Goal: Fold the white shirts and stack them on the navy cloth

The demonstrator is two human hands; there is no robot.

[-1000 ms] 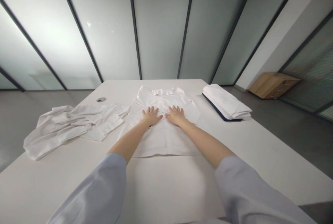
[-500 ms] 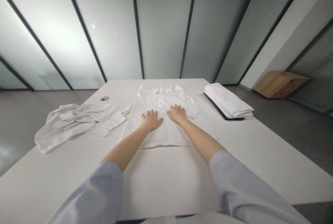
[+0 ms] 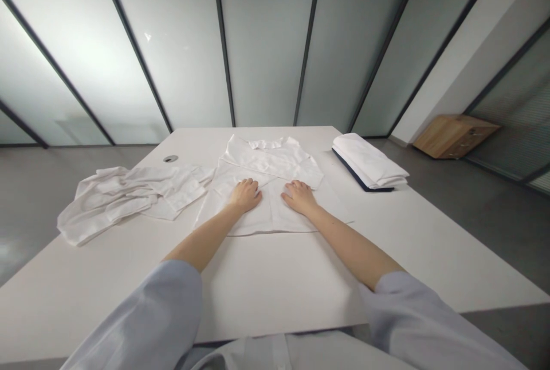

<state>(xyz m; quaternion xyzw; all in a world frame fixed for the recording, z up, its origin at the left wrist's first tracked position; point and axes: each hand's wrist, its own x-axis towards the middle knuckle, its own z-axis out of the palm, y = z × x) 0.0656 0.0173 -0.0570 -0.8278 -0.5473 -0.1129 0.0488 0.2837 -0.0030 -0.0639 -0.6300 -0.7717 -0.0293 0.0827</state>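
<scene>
Frosted glass walls with dark metal frames run along the far side of a room with a grey floor, and a low wooden cabinet sits on that floor at the far right. A long white table fills the middle of the view, with a small round metal cable port set near its far left corner. Three lots of white cloth lie on the table. At the left is a crumpled heap of white clothes, its edge just beside the centre piece. At the right, well clear of the hands, is a neat folded stack of white cloth with a dark edge beneath it. In the centre, a white shirt lies flat with its collar toward the far side of the table. The person's left hand and right hand rest side by side on the shirt, a little apart. Both are open, palms down and fingers spread, pressing on the fabric without gathering or gripping it. Pale blue sleeves cover the forearms nearest the camera.
</scene>
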